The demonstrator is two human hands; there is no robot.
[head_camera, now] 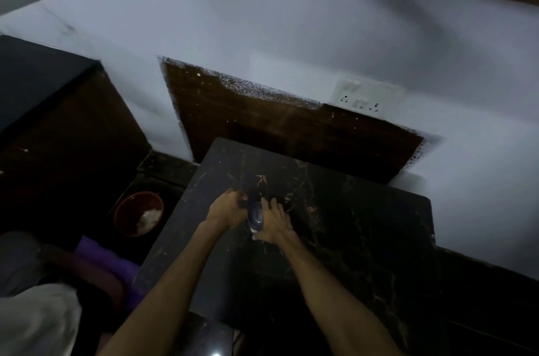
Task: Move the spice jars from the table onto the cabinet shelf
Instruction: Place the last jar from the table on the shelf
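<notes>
One small spice jar (256, 217) with a bluish lid stands on the dark marble table (350, 224), seen from above. My left hand (229, 208) curls against its left side. My right hand (275, 223) presses against its right side with fingers stretched forward. The jar sits between both palms, and its lower body is mostly hidden. No cabinet shelf shows clearly; the room is dim.
A red bin (138, 217) with crumpled paper stands on the floor left of the table. A dark cabinet (43, 99) rises at the far left. A wall socket (367, 96) and a brown wall patch (262, 122) lie behind the table. Purple cloth (108, 262) lies at lower left.
</notes>
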